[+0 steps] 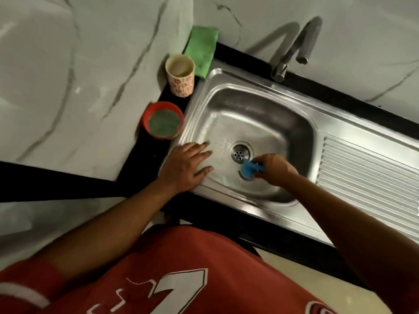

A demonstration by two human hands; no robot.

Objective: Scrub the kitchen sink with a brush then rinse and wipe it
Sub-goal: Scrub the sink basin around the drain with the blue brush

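Observation:
The stainless steel sink (260, 109) fills the middle of the head view, with its drain (239, 152) in the basin floor. My right hand (274, 169) grips a small blue brush (248, 169) and holds it against the basin floor just beside the drain. My left hand (188, 165) rests flat on the sink's left rim, fingers spread over the edge. A folded green cloth (201, 49) lies at the back left corner. The tap (294, 48) stands behind the basin; no water shows running from it.
A floral paper cup (180, 75) and a red bowl (162, 121) holding something green stand on the black counter strip left of the sink. The ribbed drainboard (371, 177) extends to the right. Marble wall tiles enclose the corner.

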